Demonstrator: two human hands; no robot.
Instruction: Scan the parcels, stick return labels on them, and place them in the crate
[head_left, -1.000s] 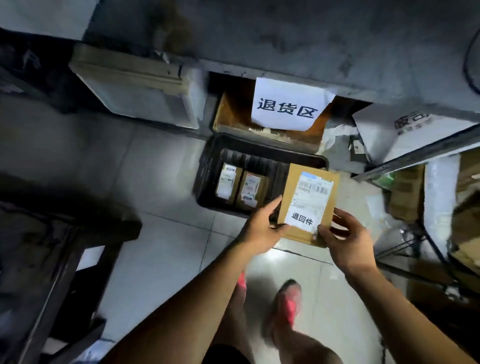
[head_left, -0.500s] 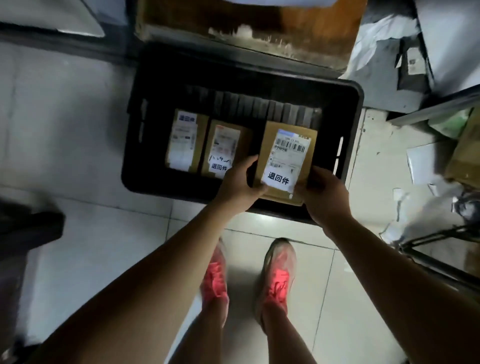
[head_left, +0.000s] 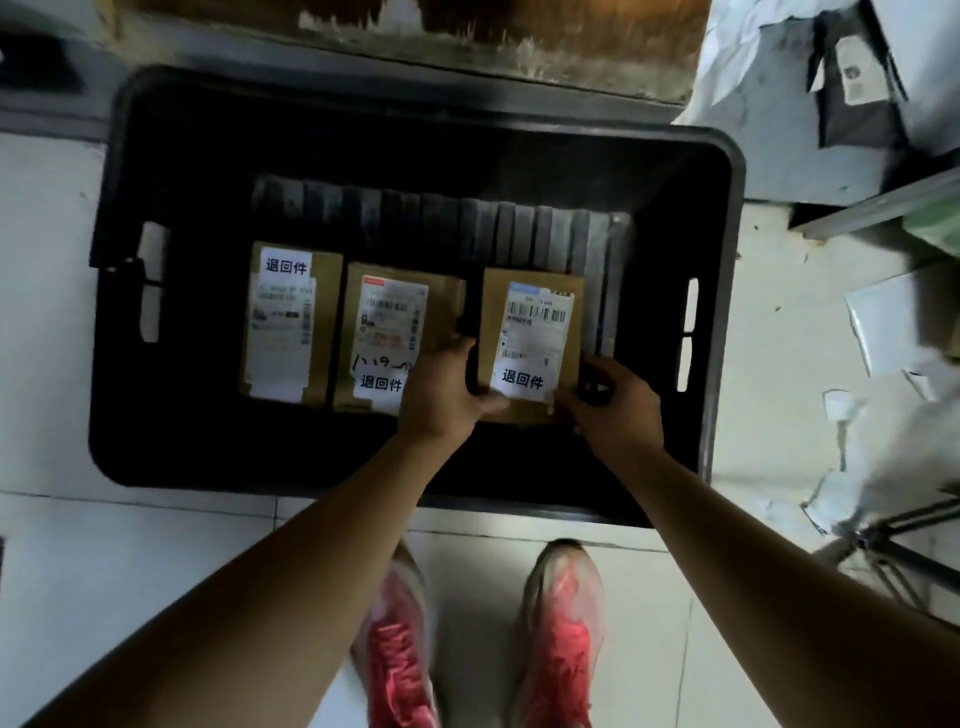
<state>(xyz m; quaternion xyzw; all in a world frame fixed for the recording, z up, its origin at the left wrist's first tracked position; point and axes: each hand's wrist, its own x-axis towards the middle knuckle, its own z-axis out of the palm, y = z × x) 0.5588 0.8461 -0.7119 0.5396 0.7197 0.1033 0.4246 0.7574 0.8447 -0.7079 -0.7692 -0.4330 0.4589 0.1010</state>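
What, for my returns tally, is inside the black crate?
The crate holds three labelled brown parcels: left parcel, middle parcel, and rightmost parcel, gripped by the left hand and right hand. Anything beneath them is covered.

crate (head_left: 156, 467) on floor (head_left: 130, 571) | in it a row — left parcel (head_left: 283, 322), middle parcel (head_left: 389, 322), right parcel (head_left: 535, 322) | shoes (head_left: 563, 634) before crate

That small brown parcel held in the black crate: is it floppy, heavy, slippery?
Probably stiff: the parcel shows straight edges though the left hand and right hand grip only its near end. Likely light, as fingertips suffice. Flat cardboard should lie still, not roll.
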